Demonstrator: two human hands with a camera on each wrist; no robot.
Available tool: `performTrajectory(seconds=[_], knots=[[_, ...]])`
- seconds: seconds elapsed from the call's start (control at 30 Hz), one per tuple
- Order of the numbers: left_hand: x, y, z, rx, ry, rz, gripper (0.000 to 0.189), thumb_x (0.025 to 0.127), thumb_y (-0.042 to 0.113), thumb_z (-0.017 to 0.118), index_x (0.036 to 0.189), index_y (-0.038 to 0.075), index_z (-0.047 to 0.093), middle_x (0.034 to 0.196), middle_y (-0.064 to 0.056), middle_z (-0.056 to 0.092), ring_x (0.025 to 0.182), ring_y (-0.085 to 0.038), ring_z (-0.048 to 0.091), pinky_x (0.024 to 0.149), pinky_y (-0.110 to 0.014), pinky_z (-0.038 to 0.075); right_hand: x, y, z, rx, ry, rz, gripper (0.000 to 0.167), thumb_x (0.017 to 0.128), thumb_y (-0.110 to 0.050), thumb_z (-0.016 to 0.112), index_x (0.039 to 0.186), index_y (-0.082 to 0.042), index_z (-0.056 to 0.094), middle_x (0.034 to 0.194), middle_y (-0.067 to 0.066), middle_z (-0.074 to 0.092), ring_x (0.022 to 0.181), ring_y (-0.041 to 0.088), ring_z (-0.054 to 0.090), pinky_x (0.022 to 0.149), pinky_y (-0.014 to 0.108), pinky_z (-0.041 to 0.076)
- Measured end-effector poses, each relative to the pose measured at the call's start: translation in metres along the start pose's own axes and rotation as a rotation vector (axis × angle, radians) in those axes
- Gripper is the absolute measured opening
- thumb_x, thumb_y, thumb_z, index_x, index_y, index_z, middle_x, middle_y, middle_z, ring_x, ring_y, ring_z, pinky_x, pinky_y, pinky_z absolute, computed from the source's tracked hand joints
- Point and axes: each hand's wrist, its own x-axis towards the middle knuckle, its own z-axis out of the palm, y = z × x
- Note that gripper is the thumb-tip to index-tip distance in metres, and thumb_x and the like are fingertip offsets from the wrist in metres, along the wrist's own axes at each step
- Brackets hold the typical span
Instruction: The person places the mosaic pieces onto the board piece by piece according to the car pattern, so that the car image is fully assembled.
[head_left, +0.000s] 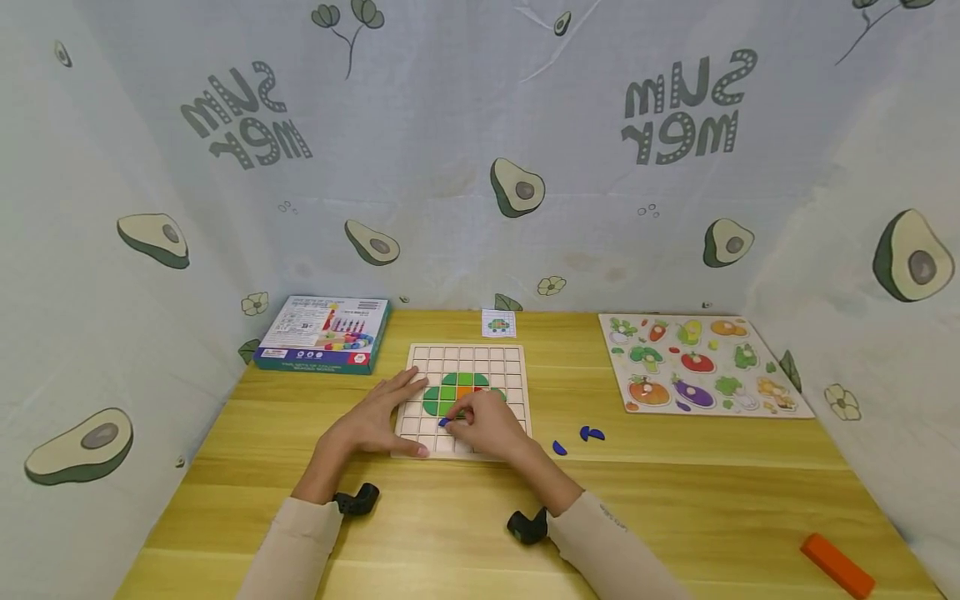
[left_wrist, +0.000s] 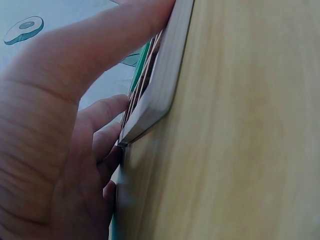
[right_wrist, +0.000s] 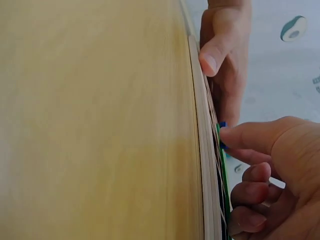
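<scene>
A wooden grid board (head_left: 513,357) lies on the table, with green, orange and red pieces (head_left: 450,393) set in its middle as a domed figure. My right hand (head_left: 487,423) pinches a small blue half-round piece (head_left: 443,422) between thumb and fingertips, low over the board just below the green part. In the right wrist view the blue piece (right_wrist: 223,125) shows at the thumb tip. My left hand (head_left: 372,417) rests at the board's left side, fingers spread along the edge and thumb at the near-left corner. The left wrist view shows its fingertips (left_wrist: 117,102) against the board's edge.
Loose blue half-round pieces (head_left: 559,448) lie right of the board. Behind it stands a small pattern card (head_left: 498,323). A boxed set (head_left: 322,333) sits back left, a vegetable puzzle board (head_left: 705,367) back right, and an orange block (head_left: 837,566) at the front right.
</scene>
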Motion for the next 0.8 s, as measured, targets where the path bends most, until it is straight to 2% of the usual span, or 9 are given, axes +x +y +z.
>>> performTrajectory(seconds=[0.47,0.8], knots=[[-0.0016,0.0006,-0.0017,-0.012,0.009,0.011,0.118,0.067,0.065,0.087,0.163,0.022,0.034,0.174,-0.006,0.015,0.161,-0.037,0.013,0.126,-0.068,0.014,-0.0012,-0.0060,0.0009,-0.011,0.010,0.000,0.008,0.091,-0.015,0.077,0.095,-0.011,0.082,0.053,-0.004,0.042,0.045,0.008,0.035,0.043,0.020,0.023],[-0.0004,0.0008,-0.0010,-0.005,0.005,0.006,0.119,0.067,0.066,0.087,0.163,0.024,0.033,0.175,-0.004,0.014,0.161,-0.035,0.011,0.128,-0.065,0.012,-0.0006,-0.0065,0.0009,-0.016,0.017,0.020,0.007,0.091,-0.016,0.077,0.095,-0.012,0.082,0.054,-0.006,0.042,0.046,0.008,0.035,0.043,0.020,0.024]])
